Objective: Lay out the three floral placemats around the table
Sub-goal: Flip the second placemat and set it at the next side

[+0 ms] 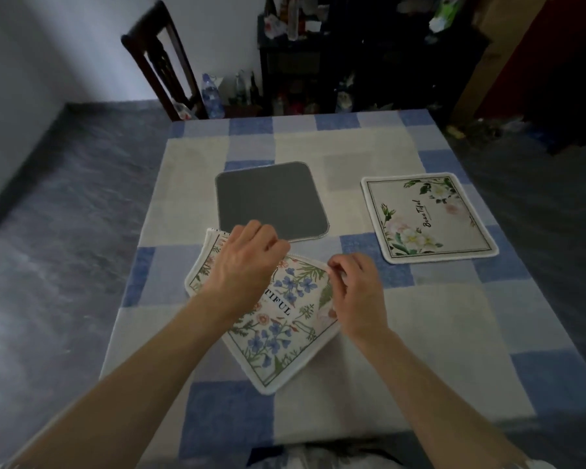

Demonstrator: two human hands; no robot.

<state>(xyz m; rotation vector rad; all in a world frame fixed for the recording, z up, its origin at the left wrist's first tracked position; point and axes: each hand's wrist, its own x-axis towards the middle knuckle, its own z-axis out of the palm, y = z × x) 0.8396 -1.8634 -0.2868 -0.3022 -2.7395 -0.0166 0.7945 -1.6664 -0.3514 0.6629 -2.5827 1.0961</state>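
A placemat with blue flowers [278, 336] lies skewed like a diamond near the table's front edge. My left hand [247, 262] rests closed on its upper left part, fingers curled at the top edge. My right hand [352, 289] pinches its right corner. Just beyond it a second placemat [271, 199] lies grey side up in the middle of the table. A third placemat with white flowers [428, 216] lies flat, print up, at the right side.
The table wears a blue and cream checked cloth [437, 333]. A dark wooden chair [163, 59] stands at the far left corner. Bottles [212, 96] sit on the floor beside a cluttered dark shelf [352, 55] behind the table.
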